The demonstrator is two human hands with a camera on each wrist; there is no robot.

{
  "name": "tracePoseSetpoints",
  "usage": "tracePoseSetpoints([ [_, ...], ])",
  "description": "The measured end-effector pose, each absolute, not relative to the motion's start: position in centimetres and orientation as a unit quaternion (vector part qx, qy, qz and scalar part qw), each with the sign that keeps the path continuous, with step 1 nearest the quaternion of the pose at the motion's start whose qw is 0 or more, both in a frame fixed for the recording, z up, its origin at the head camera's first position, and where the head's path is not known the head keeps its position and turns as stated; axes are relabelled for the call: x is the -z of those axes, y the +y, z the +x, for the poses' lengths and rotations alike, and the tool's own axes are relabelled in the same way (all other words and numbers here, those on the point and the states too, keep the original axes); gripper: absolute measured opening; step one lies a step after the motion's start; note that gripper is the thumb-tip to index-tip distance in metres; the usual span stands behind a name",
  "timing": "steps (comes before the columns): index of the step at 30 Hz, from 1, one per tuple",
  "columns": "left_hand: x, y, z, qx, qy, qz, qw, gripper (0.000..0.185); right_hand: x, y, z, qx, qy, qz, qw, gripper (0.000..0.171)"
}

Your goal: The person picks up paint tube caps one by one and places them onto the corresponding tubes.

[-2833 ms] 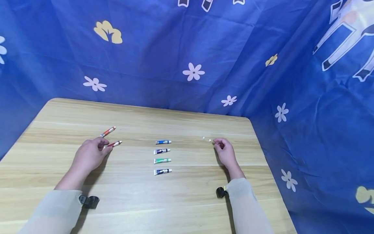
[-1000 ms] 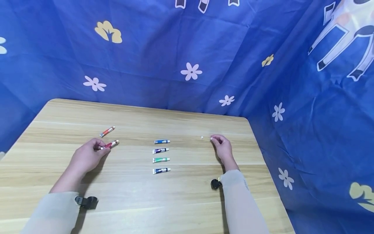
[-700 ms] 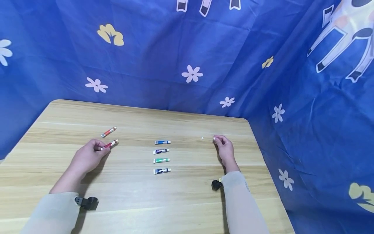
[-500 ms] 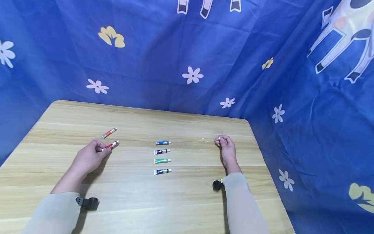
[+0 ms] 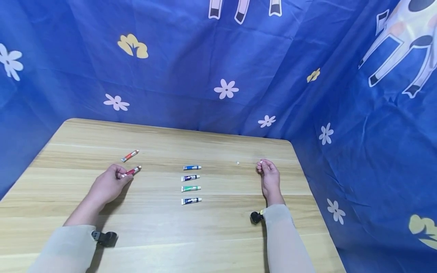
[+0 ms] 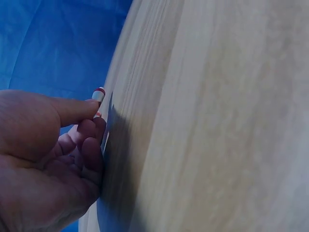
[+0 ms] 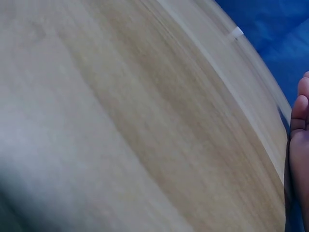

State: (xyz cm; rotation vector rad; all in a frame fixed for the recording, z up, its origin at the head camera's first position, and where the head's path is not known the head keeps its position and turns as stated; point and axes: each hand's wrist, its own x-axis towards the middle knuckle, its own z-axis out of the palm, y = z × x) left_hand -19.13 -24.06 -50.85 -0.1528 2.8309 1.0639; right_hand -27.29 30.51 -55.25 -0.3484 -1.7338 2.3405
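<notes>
My left hand [image 5: 110, 182] pinches a small red paint tube [image 5: 134, 170] near its back end, just above the table or resting on it; I cannot tell which. The left wrist view shows its white tip with a red band, past the thumb. Far to the right, my right hand [image 5: 271, 179] pinches a tiny white piece [image 5: 261, 162] between thumb and fingertips. A second tiny white piece [image 5: 238, 163] lies on the table to its left. Only part of the right hand [image 7: 300, 125] enters the right wrist view. An orange paint tube [image 5: 130, 156] lies behind the red one.
Between my hands several paint tubes form a column: a blue tube [image 5: 192, 167], a purple tube [image 5: 190, 178], a green tube [image 5: 190, 188] and a dark blue tube [image 5: 191, 201]. A blue patterned curtain [image 5: 191, 68] borders the wooden table [image 5: 150, 242] behind and on the right.
One of two white pieces has left the table, taken up by my right hand, which then moved right and turned. My left hand has kept its hold on the red paint tube.
</notes>
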Motion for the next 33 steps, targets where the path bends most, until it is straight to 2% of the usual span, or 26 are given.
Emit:
tracePoseSetpoints([
  [6, 51.0, -23.7, -18.9, -0.357, 0.931, -0.049, 0.058, 0.031, 55.4, 30.8, -26.7, -0.814, -0.554, -0.127, 0.121, 0.031],
  [18, 51.7, -24.1, -18.8, -0.384, 0.920, -0.047, 0.064, 0.038, 55.2, 30.8, -26.5, -0.846, -0.500, -0.130, 0.132, 0.015],
  [21, 51.8, -24.3, -18.8, -0.397, 0.915, -0.041, 0.066, 0.038, 55.1, 30.6, -26.5, -0.845, -0.499, -0.137, 0.135, 0.018],
  [27, 51.6, -24.3, -18.5, -0.431, 0.898, -0.039, 0.073, 0.039, 55.2, 30.5, -26.3, -0.829, -0.522, -0.149, 0.132, 0.033],
  [33, 51.2, -23.7, -17.5, -0.473, 0.876, -0.042, 0.087, 0.041, 55.3, 30.4, -25.8, -0.824, -0.529, -0.156, 0.129, 0.036],
])
